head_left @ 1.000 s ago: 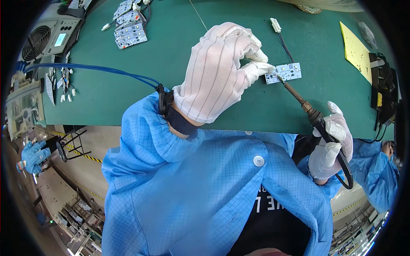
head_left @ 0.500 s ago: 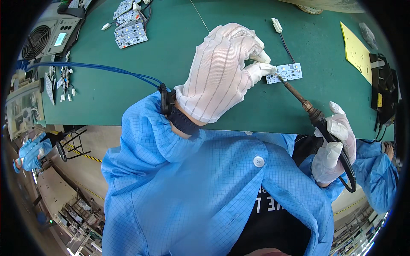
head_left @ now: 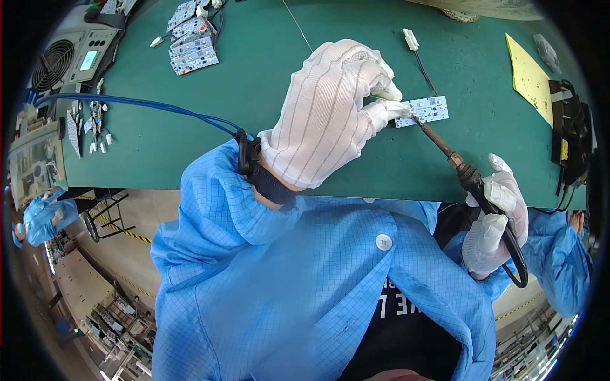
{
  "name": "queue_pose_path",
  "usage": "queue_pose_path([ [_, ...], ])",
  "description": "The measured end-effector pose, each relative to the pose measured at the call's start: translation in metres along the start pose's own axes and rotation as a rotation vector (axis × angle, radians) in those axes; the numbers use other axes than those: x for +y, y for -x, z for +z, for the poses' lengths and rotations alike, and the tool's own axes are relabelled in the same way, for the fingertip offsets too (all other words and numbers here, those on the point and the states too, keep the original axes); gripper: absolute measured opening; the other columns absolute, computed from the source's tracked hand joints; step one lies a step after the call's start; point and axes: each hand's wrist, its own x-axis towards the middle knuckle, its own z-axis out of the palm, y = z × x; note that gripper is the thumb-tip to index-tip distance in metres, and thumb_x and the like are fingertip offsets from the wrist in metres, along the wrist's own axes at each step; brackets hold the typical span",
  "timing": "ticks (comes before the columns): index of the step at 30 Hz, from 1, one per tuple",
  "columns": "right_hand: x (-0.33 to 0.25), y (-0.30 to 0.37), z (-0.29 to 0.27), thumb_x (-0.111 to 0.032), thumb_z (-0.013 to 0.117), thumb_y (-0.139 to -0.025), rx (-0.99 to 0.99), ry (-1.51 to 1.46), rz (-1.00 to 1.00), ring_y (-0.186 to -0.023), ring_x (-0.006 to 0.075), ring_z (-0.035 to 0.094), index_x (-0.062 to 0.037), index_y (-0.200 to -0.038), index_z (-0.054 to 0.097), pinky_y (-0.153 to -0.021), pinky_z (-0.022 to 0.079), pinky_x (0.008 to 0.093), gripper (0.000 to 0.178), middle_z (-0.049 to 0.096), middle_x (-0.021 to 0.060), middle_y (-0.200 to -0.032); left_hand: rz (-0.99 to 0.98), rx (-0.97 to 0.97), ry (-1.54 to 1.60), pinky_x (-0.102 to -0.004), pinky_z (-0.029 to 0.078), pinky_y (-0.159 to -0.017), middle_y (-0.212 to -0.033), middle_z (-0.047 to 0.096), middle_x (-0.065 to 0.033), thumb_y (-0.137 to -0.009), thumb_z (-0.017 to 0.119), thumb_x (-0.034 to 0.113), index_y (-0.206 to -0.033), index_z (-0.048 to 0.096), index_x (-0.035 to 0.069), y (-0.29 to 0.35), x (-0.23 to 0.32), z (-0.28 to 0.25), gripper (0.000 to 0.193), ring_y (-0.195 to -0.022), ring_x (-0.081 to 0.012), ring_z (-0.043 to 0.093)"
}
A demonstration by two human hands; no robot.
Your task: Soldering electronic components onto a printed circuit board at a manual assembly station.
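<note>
A small white circuit board [head_left: 433, 109] lies on the green bench mat, with a short dark cable leading up to a white connector [head_left: 411, 39]. My left hand [head_left: 333, 111], in a striped white glove, is pinched at the board's left end. A thin solder wire [head_left: 297, 25] runs from the far side into this hand; the fingers hide most of its end. My right hand [head_left: 499, 213], gloved too, grips a soldering iron [head_left: 473, 181] by its black handle. The iron's tip meets the board close to my left fingertips. Whether the solder touches the tip is too small to tell.
Several similar boards [head_left: 194, 54] with cables lie at the far left. More parts [head_left: 96, 124] sit near a fan-fitted device [head_left: 79, 57]. A wrist strap's blue cord [head_left: 146, 105] crosses the mat. On the right are a yellow sheet [head_left: 530, 79] and a black holder [head_left: 572, 136].
My left hand has dipped slightly toward me, still pinched at the board. The iron's tip stays at the same spot on the board. A person in the left background has shifted.
</note>
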Motion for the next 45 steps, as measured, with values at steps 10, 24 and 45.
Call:
queue_pose_path([
  [10, -0.0006, -0.0053, -0.0056, -0.032, 0.063, -0.091, -0.043, 0.061, -0.029, -0.068, 0.0236, 0.061, -0.0018, -0.100, 0.067, -0.099, 0.046, 0.0575, 0.032, 0.063, 0.0087, -0.069, 0.005, -0.008, 0.009, -0.0381, 0.053, -0.081, -0.090, 0.069, -0.0056, -0.070, 0.082, 0.020, -0.082, 0.069, 0.010, -0.0012, 0.0005, 0.0001, 0.020, -0.095, -0.0271, 0.065],
  [24, -0.0019, -0.0022, -0.0054, -0.037, 0.062, -0.093, -0.054, 0.069, -0.030, -0.069, 0.0231, 0.061, -0.0033, -0.101, 0.067, -0.099, 0.046, 0.0566, 0.035, 0.064, 0.0080, -0.070, 0.006, -0.014, -0.015, -0.0390, 0.052, -0.084, -0.089, 0.068, -0.0036, -0.072, 0.081, 0.022, -0.083, 0.069, 0.010, -0.0007, 0.0016, -0.0009, 0.020, -0.098, -0.0272, 0.064],
  [45, -0.0014, 0.0000, -0.0046, -0.037, 0.062, -0.093, -0.062, 0.081, -0.045, -0.068, 0.0233, 0.061, -0.0041, -0.105, 0.066, -0.097, 0.045, 0.0577, 0.035, 0.063, 0.0072, -0.068, 0.030, 0.008, -0.033, -0.0392, 0.053, -0.082, -0.090, 0.069, -0.0044, -0.072, 0.082, 0.025, -0.085, 0.068, 0.010, -0.0011, 0.0005, 0.0002, 0.024, -0.097, -0.0274, 0.065],
])
